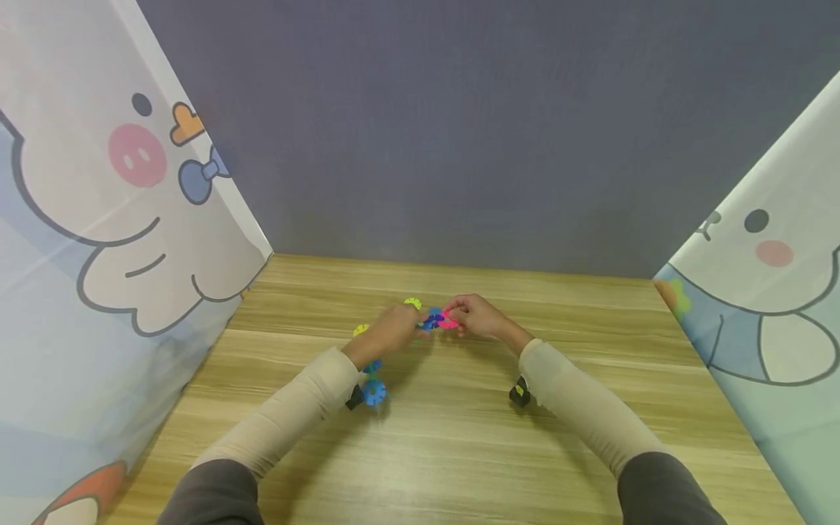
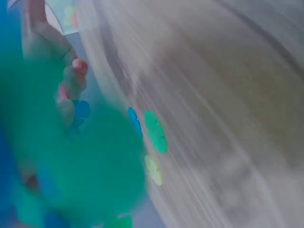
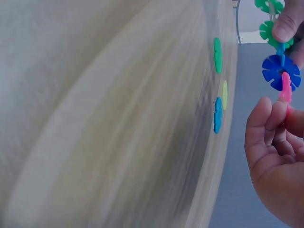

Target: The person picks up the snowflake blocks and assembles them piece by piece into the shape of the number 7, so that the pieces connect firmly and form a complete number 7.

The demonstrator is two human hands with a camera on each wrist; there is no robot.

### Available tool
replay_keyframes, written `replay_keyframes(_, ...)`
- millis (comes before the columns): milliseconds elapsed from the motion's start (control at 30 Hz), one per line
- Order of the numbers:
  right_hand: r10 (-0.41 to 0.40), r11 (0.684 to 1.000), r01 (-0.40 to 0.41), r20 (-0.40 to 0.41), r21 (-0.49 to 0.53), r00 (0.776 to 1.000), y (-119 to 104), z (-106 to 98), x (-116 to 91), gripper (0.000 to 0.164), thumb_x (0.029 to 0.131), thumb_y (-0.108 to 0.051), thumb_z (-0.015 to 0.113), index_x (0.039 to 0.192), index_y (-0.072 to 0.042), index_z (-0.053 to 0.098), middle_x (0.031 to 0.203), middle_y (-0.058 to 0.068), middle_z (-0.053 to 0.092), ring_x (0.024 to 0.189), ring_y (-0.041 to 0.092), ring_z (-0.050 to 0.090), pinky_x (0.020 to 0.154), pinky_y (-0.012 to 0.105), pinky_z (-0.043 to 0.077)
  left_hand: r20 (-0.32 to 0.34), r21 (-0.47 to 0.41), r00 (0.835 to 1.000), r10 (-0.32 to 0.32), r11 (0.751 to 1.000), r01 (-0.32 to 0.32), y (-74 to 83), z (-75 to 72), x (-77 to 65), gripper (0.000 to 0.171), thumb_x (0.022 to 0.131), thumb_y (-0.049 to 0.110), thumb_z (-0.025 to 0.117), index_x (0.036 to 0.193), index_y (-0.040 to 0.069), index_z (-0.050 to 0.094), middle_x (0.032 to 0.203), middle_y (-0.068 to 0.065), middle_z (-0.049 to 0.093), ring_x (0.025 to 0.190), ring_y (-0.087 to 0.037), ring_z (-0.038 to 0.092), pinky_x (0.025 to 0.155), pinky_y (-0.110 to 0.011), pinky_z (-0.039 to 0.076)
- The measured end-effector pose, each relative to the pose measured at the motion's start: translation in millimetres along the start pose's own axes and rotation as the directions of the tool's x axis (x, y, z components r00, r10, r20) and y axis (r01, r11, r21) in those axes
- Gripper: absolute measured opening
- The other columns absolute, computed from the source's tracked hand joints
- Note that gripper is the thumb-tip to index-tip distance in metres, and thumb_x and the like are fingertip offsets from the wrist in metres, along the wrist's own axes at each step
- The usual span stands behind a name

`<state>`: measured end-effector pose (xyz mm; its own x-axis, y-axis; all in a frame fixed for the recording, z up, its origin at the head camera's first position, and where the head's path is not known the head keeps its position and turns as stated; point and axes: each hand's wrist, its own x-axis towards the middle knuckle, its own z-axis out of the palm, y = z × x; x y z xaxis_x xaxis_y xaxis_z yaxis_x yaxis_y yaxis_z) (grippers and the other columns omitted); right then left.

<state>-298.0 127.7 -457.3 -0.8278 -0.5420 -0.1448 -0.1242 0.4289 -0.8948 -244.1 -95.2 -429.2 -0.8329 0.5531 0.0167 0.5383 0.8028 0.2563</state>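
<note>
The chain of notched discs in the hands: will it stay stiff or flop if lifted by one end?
The chain is likely light, as its discs look thin. It may stay partly stiff, since discs cross at angles, but could sag or pop apart: the dark blue disc and pink disc seem to meet only at their edges.

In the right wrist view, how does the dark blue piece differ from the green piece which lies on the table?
The dark blue piece is held up off the table, while the green piece lies on it. The dark blue piece shows its round face; the green piece looks narrow, nearly edge-on. Both are flat with notched edges.
</note>
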Motion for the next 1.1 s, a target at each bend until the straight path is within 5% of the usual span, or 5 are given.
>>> replay_keyframes(167,0.036,0.993,-0.034,-0.023,0.114,0.999,1.7,3.6,-0.5,0.023,0.105,-0.001,0.047,0.121,0.012,0.059,0.093,0.020,0.068,0.066,0.012,0.057,0.063,0.025,0.057,-0.022,0.078,1.000,0.007,0.997,-0.005,-0.2,-3.8,0.6,0.047,0.096,0.024,0.072,0.136,0.002,0.062,0.124,-0.015,0.072,0.112,-0.030,0.070,0.100,-0.040,0.058)
replay_keyframes(733,0.081,0.976,-0.059,-0.101,0.208,0.992,6.5,19.7,0.3,0.026,0.107,-0.004,0.048,0.125,0.011,0.057,0.087,0.006,0.063,0.071,0.015,0.061,0.067,0.028,0.059,-0.026,0.105,0.999,-0.033,0.994,0.036,-2.1,3.4,3.4,0.046,0.098,0.016,0.069,0.142,0.008,0.059,0.131,-0.015,0.068,0.122,-0.033,0.063,0.107,-0.052,0.052)
replay_keyframes(967,0.075,0.974,-0.052,-0.096,0.220,0.993,2.4,27.5,1.3,0.026,0.106,-0.002,0.048,0.125,0.014,0.056,0.086,0.005,0.065,0.067,0.010,0.060,0.066,0.024,0.061,-0.038,0.099,0.998,-0.045,0.994,0.048,0.7,8.5,7.0,0.055,0.095,0.035,0.074,0.142,0.010,0.059,0.136,-0.015,0.065,0.127,-0.036,0.061,0.113,-0.057,0.046)
replay_keyframes(1100,0.082,0.975,-0.061,-0.091,0.213,0.992,0.9,30.4,1.8,0.026,0.105,-0.002,0.049,0.125,0.013,0.057,0.086,0.006,0.065,0.068,0.011,0.062,0.069,0.026,0.062,-0.076,0.127,0.996,-0.048,0.990,0.057,0.2,13.4,9.8,0.059,0.093,0.046,0.073,0.139,0.011,0.062,0.134,-0.010,0.068,0.119,-0.033,0.065,0.106,-0.053,0.053)
